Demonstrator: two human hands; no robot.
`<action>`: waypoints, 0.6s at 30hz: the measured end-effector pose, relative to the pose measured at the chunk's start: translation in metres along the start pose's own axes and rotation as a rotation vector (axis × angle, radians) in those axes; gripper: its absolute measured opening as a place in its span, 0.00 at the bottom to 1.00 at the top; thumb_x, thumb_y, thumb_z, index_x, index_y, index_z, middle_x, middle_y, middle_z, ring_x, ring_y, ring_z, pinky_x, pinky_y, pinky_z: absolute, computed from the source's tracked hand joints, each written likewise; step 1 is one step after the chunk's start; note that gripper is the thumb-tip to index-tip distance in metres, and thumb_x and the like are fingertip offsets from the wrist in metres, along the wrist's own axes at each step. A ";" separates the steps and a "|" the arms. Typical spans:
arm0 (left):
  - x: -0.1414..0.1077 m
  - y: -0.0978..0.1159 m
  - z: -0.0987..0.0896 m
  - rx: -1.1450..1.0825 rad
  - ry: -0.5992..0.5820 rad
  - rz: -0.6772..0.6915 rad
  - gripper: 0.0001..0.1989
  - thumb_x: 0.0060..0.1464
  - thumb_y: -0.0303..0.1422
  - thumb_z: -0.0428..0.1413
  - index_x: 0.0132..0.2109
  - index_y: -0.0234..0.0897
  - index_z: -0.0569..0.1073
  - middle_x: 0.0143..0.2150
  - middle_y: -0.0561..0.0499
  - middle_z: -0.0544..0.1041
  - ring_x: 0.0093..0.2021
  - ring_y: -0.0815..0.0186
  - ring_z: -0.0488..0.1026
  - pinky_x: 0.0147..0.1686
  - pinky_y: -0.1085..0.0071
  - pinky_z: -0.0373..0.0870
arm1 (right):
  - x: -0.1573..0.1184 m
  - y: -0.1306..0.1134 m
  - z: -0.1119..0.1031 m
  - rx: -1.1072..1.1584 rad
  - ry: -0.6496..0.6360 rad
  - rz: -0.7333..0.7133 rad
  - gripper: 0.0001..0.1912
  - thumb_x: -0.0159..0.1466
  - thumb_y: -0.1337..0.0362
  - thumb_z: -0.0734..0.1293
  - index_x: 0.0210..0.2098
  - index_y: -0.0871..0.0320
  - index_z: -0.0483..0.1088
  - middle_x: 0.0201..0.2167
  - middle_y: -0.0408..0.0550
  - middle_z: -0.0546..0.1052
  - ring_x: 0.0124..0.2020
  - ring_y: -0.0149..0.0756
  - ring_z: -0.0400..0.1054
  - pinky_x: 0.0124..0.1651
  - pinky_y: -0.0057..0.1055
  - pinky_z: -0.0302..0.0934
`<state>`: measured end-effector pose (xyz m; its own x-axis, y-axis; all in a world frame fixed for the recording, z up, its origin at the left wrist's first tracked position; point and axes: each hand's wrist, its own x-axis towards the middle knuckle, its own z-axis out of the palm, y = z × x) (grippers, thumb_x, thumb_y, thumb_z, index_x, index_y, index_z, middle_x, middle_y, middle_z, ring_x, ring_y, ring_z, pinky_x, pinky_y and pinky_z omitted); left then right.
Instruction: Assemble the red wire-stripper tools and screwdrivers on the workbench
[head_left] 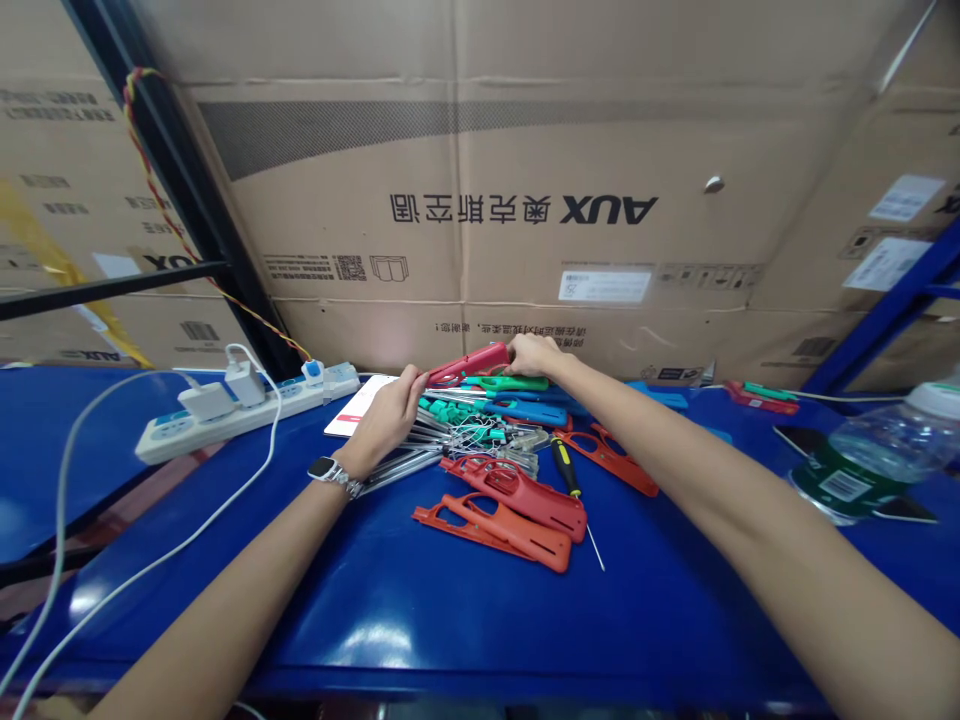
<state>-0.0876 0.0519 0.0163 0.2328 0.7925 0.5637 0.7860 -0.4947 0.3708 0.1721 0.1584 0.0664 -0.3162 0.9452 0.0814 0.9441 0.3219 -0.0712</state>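
Observation:
My left hand [393, 415], a watch on its wrist, grips the narrow end of a red lighter casing [471, 362] over the pile. At the casing's wide end, my right hand [534, 356] has its fingers curled in; what they hold is hidden. Just below lies a green casing [514, 383], with a blue casing [529, 412] nearer me. Metal tubes [405, 463], green plastic parts and thin wires are heaped under my hands. Closer to me rest a red casing [525, 497] and an orange casing [517, 535], overlapping. A black-and-yellow screwdriver [564, 466] lies to their right.
A white power strip [255, 410] with plugs and cables lies on the left of the blue table [375, 610]. A plastic bottle [874, 450] and a dark phone [799, 440] are at right. Large cardboard boxes [487, 140] stand behind. Another orange-red casing [615, 462] lies beneath my right forearm.

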 end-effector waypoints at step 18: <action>-0.002 0.001 -0.001 -0.063 -0.001 -0.020 0.17 0.71 0.44 0.38 0.35 0.42 0.57 0.28 0.53 0.69 0.28 0.61 0.67 0.31 0.67 0.58 | -0.011 0.021 -0.025 0.281 0.150 0.062 0.07 0.66 0.62 0.69 0.34 0.57 0.78 0.28 0.48 0.82 0.33 0.37 0.76 0.39 0.28 0.66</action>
<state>-0.0873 0.0496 0.0161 0.2179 0.8025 0.5554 0.7526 -0.5005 0.4278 0.1976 0.1537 0.0894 -0.2216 0.9517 0.2124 0.8919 0.2858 -0.3505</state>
